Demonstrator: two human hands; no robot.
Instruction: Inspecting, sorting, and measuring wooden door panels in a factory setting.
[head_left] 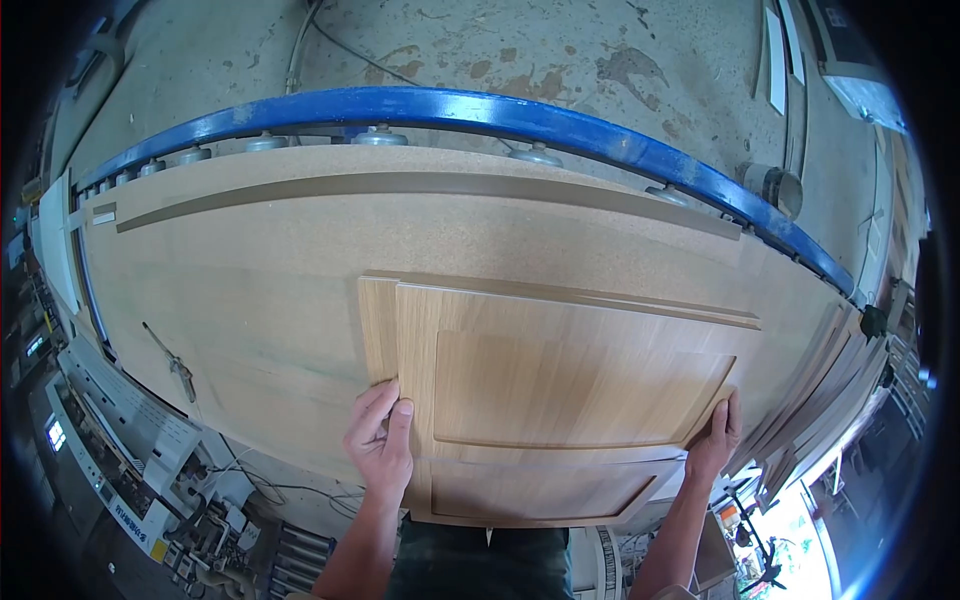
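Note:
A light wood-grain cabinet door [585, 390] with a recessed centre panel lies in front of me. My left hand [382, 445] is closed at its left edge, with the thumb against that edge and the fingers by the board below. My right hand [713, 440] grips the door's right edge, fingers curled over it. Under this door a second wood-grain board [378, 325] shows along the left and far sides. Nearest my body, another panelled door [540, 492] is partly covered by the top one.
The doors rest on a large tan board [250, 270], which carries a long brown strip [400, 183]. Beyond it curves a blue rail [480, 105] with rollers. An air blow gun [180, 370] lies at left. Stacked sheets [800, 400] stand at right, a machine [120, 480] at lower left.

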